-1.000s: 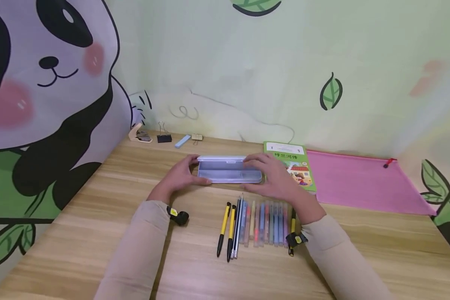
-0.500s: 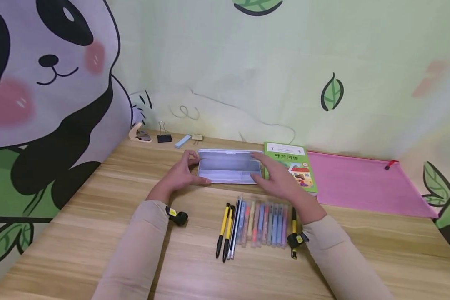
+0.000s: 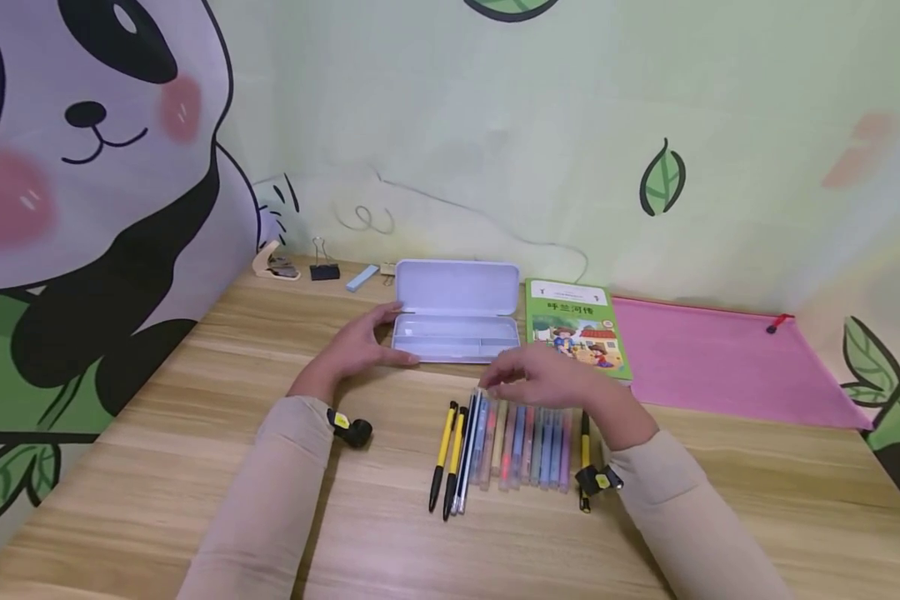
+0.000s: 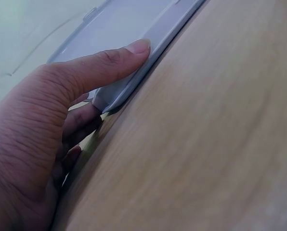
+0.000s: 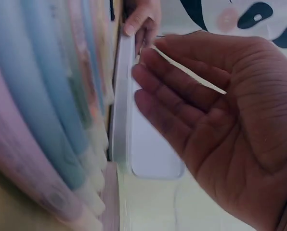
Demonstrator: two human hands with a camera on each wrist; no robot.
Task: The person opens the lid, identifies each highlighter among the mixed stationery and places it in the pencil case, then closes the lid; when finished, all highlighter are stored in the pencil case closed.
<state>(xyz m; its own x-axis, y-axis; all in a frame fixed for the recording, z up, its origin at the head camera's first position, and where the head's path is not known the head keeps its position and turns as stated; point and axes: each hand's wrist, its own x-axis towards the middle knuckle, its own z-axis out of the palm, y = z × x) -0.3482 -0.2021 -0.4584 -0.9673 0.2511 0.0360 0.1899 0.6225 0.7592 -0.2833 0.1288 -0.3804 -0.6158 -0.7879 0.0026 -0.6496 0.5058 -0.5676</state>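
Note:
A pale, hinged pencil case [image 3: 457,287] stands with its lid up, its compartments showing nothing inside. My left hand [image 3: 356,346] grips its left end, the thumb [image 4: 138,46] lying over the front rim and the fingers behind, partly hidden. My right hand [image 3: 543,375] hovers over the top ends of a row of coloured markers [image 3: 521,454], fingers loosely bent and holding nothing. Left of the markers lie slim pencils [image 3: 465,458] and two yellow-and-black pens [image 3: 442,454]. Another yellow-and-black pen [image 3: 586,442] lies at the row's right end, partly behind the wrist camera.
A green book [image 3: 570,308] lies right of the case, beside a pink zip pouch [image 3: 727,367]. Along the back edge are a stapler [image 3: 277,265], a black binder clip [image 3: 325,271], a small blue bar [image 3: 362,278] and another clip, partly hidden by the lid. A panda-printed wall encloses the table.
The pencil case's lid has swung up and back to fully open. My right hand has left the case and moved down toward the markers. My left hand keeps its grip on the left end.

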